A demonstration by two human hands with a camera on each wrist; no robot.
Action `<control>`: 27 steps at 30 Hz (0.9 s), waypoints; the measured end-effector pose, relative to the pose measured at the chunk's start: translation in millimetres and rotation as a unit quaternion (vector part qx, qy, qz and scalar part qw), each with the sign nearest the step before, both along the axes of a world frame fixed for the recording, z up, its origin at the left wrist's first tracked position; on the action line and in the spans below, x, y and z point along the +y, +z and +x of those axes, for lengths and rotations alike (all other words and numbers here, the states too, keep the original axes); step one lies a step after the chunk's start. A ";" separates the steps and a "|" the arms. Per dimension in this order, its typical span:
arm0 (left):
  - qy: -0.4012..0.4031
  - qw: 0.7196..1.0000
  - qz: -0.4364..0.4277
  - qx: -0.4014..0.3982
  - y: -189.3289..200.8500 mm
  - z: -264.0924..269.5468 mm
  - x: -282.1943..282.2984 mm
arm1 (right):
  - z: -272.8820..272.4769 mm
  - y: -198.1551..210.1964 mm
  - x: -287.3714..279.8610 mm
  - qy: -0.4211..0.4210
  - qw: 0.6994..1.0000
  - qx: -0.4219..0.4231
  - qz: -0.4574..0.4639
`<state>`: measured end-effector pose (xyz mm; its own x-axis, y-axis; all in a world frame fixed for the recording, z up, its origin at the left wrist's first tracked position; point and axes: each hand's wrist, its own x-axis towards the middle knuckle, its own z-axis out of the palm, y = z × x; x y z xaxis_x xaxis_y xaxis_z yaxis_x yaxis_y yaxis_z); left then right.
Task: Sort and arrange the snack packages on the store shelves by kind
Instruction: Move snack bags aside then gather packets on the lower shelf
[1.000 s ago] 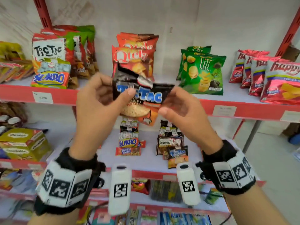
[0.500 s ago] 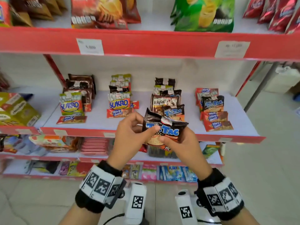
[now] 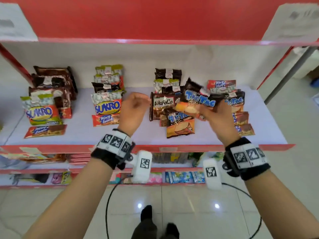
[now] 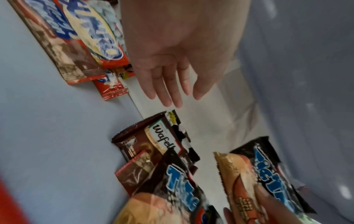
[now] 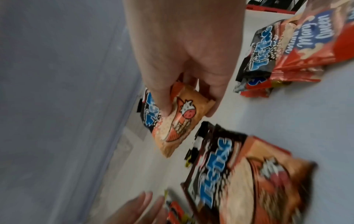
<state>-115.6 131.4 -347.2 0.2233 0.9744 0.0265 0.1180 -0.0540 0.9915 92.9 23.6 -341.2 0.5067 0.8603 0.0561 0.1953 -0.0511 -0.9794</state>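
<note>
Near edge: red shelf lip [image 3: 172, 149], with lower shelves of small packets just below it. Both forearms reach over the lip onto the white shelf [image 3: 82, 131].

Left hand [image 3: 133, 107] is free, holding nothing – fingers straight and relaxed in the left wrist view [image 4: 168, 84], hovering between the Sukro stack [image 3: 107, 102] and the Wafello pack [image 3: 161, 106].

Right hand [image 3: 214, 116] grips the Tic Tac packet [image 3: 200, 99] – thumb on the front, fingers curled round the orange end, as the right wrist view [image 5: 168, 115] shows. The packet is held tilted above the shelf, between the Wafello pile and the right-hand pile [image 3: 238, 107] of Tic Tac and Mary Queen packs.

A second Tic Tac pack [image 3: 179, 125] lies flat just near of the Wafello pack. A Mary Queen bar [image 3: 106, 119] lies in front of the Sukro stack.

Far left: another Sukro pack [image 3: 41, 112] with brown packs stacked behind. Far row is blurred, labels unreadable.
</note>
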 end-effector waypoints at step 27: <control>-0.013 0.989 -0.070 0.127 -43.6 76.3 76.7 | 84.1 -38.8 129.2 -0.052 0.990 -0.129 -0.003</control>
